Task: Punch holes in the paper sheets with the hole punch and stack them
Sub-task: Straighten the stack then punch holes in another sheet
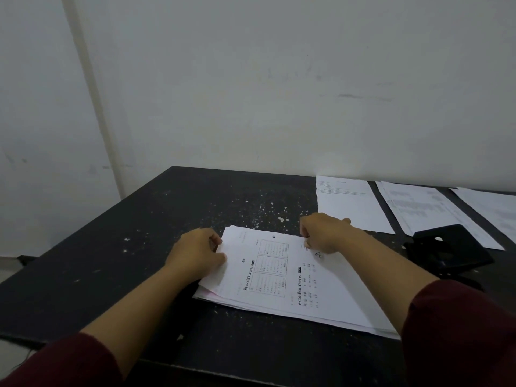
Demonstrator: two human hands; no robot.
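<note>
While both hands pinch its far corners, the paper stack runs lengthwise left-right.

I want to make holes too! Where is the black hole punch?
In the head view the black hole punch sits on the dark table at the right, just beyond the person's right forearm, right of the stack of printed sheets.

You face a pale, grey-white wall with faint scuffs and smudges, and a lighter vertical strip runs down its left part. Against the wall stands a black table, its top flecked with white specks and chips, its near edge worn pale. At the far left you see a bit of light floor. The light is dim and even
</note>
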